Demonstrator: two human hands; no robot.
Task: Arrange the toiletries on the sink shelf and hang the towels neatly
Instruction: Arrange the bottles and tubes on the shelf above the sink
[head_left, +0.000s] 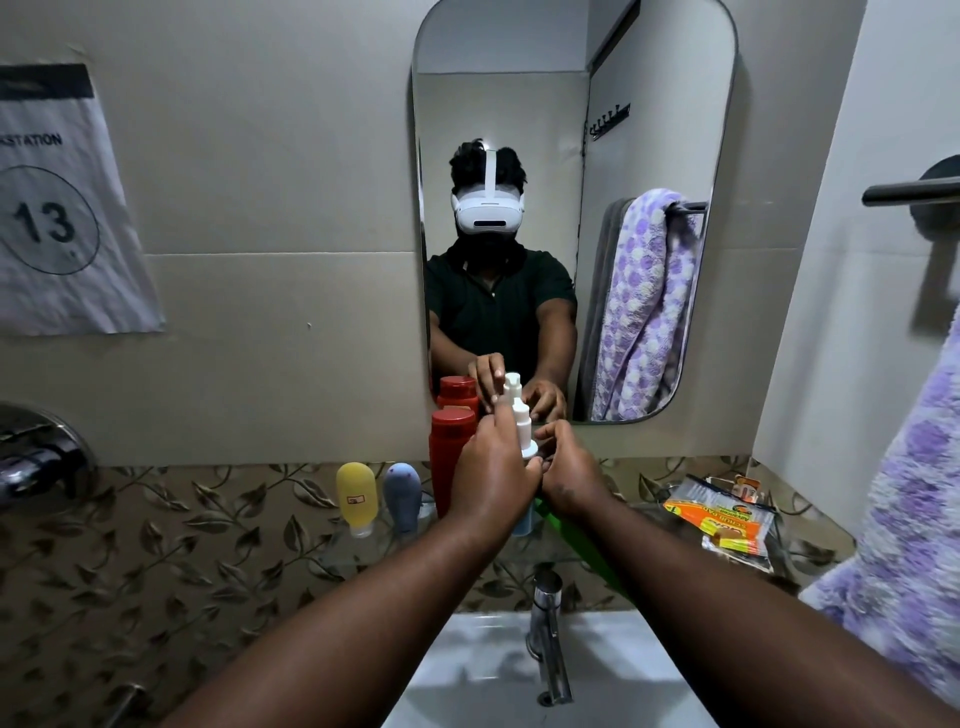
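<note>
**Both hands on the white pump bottle at the shelf**

The left hand is curled around a white pump bottle, its fingers wrapped over the left side and its forefinger reaching up beside the neck. The right hand closes in from the other side, with the fingers bent and the thumb near the bottle's collar; it touches the bottle or the left hand's fingertips, but which of the two cannot be told. The bottle stands upright in front of the mirror, just right of a red bottle.

Left of the red bottle, a yellow tube and a grey-blue tube stand cap down, close together, on the glass shelf. At the right end of the shelf lie flat orange and clear packets.

The lower body of the pump bottle is hidden behind the hands; only a pale blue strip shows under the left wrist. Something green runs beneath the right forearm, mostly covered, and what it is cannot be made out. A purple spotted towel is cut off by the right edge. Below, the tap and the white sink lie between the forearms.
</note>
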